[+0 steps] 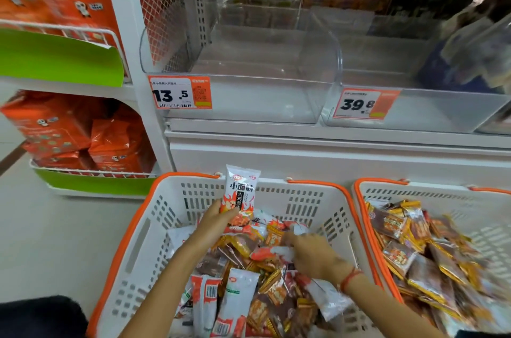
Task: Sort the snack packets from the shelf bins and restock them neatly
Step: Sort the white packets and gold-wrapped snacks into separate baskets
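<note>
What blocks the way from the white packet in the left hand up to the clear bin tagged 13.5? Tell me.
Nothing visible does. The left hand holds the white packet upright above the left basket, and the clear bin behind the 13.5 price tag sits above it, looking empty with its top open.

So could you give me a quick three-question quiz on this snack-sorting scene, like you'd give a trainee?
1. True or false: the left hand holds a white packet upright.
2. Which price tag sits on the left clear bin: A) 13.5 B) 39.8 C) 29?
3. What is the right hand doing?

Key: 1. True. 2. A; the 13.5 tag. 3. Reaching among the mixed packets in the left basket; blur hides whether its fingers grip one.
</note>
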Tool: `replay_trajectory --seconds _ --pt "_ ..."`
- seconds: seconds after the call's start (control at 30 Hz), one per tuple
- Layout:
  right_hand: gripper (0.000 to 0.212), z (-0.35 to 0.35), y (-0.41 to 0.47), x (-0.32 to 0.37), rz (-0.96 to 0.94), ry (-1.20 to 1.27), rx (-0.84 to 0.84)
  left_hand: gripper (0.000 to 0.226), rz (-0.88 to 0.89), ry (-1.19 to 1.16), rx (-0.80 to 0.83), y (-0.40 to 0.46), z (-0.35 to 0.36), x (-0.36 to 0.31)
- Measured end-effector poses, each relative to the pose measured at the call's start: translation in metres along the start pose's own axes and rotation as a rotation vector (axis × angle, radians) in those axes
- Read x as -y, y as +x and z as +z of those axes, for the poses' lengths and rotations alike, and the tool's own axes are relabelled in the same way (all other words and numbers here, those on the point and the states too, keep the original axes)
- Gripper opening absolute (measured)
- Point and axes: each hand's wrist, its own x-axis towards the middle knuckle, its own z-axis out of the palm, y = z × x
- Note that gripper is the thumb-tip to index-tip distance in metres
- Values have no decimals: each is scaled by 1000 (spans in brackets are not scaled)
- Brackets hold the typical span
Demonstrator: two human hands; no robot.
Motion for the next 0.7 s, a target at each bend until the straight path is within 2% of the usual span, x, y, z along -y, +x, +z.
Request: replay_trajectory --seconds 0.1,0.23,0.3,0.37,0.5,0.6,0.63,0.7 --pt "31 -37 4 -8 31 309 63 36 35 110 -28 -8 0 9" --pt "23 -93 -7 2 -151 447 120 36 106 341 -41 -15 -1 6" --pt "18 -111 -14 16 -200 526 22 37 110 321 72 -20 2 -7" --pt "17 -113 -15 25 -192 591 -175 46 17 263 224 -24 7 -15" --pt "30 -105 -5 32 -144 617 -522 83 -93 186 456 -24 15 -10" --pt "29 -99 2 36 -149 668 -644 94 -46 237 470 -27 20 -5" --pt "30 -99 3 39 -144 668 -666 90 -20 230 437 -26 21 -2" --pt "29 -104 6 40 -106 683 -634 67 38 153 362 -26 21 -2"
